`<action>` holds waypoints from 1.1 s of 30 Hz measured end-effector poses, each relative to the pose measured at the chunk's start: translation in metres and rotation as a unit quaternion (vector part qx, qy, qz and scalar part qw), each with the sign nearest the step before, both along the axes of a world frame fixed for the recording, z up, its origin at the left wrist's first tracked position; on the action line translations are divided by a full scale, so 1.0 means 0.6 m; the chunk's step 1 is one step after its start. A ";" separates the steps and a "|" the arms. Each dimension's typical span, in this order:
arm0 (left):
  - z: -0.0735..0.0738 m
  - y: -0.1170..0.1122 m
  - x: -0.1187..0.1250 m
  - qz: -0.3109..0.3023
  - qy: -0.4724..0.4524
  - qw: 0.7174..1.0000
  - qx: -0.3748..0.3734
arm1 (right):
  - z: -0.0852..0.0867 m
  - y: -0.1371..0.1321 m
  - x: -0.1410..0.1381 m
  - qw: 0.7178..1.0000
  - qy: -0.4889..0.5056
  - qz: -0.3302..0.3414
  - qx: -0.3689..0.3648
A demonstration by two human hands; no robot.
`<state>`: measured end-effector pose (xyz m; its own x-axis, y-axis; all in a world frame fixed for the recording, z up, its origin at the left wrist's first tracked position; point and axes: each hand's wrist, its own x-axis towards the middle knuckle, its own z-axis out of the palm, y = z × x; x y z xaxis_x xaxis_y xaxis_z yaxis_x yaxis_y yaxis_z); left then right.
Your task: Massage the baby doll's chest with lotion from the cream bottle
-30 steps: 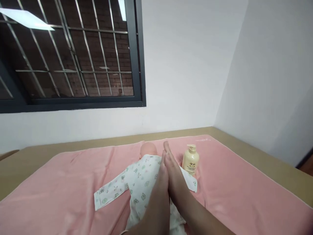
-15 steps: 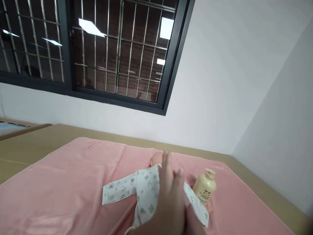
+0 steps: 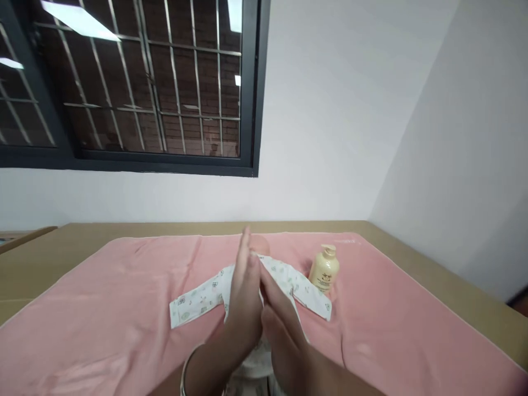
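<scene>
My left hand (image 3: 244,300) and my right hand (image 3: 284,322) meet palm to palm in front of me. Their fingers are stretched out and point up and away, with nothing visible between them. A bracelet (image 3: 185,369) circles my left wrist. Beyond the hands lies what looks like a baby doll (image 3: 260,244), partly hidden behind them. It wears a white printed top (image 3: 200,300) with both sleeves spread out sideways. A cream pump bottle (image 3: 324,269) with dark print stands beside the right-hand sleeve.
A pink sheet (image 3: 124,291) covers much of the tan bed-like surface (image 3: 37,269). White walls (image 3: 322,110) rise behind and to the right. A dark-framed window (image 3: 249,110) with metal bars is at the upper left. A dark object (image 3: 518,301) shows at the right edge.
My view has turned and levelled, so the window and bottle sit further left. The hands, blurred before, are now clearer, and both forearms show, pressed together at the fingers.
</scene>
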<state>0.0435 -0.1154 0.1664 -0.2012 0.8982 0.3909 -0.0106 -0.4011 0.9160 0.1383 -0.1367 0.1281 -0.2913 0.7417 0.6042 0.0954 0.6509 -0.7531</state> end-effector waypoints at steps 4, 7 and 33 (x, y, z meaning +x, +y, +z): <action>-0.052 0.072 -0.001 0.013 0.070 0.997 0.028 | -0.012 0.085 0.011 0.997 0.045 -0.064 -0.013; -0.105 0.145 -0.015 0.021 0.156 0.988 0.002 | -0.049 0.162 0.027 0.984 0.039 -0.169 -0.028; -0.244 0.198 -0.057 0.106 0.255 0.961 0.019 | -0.132 0.248 0.041 0.930 -0.325 -0.171 0.022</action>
